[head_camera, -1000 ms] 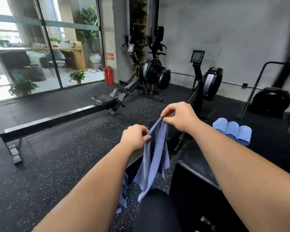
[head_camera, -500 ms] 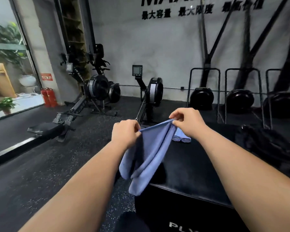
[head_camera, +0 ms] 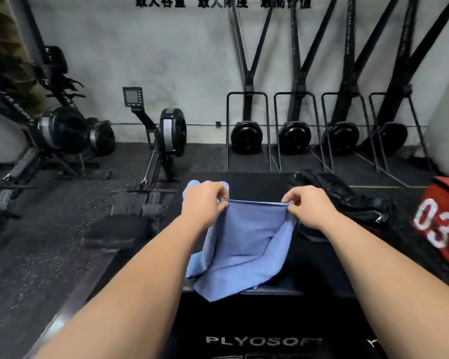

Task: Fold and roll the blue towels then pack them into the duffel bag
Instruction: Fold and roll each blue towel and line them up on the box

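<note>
Blue towel [head_camera: 246,250] hangs over black tabletop [head_camera: 316,270], top edge stretched between left grip [head_camera: 205,200] and right grip [head_camera: 306,206], both pinching corners. Duffel bag [head_camera: 347,200] lies far right; rolled towels [head_camera: 191,186] far left.

A gym: rowing machines [head_camera: 166,141] on rubber flooring [head_camera: 49,255], a plyo box [head_camera: 265,332]
</note>
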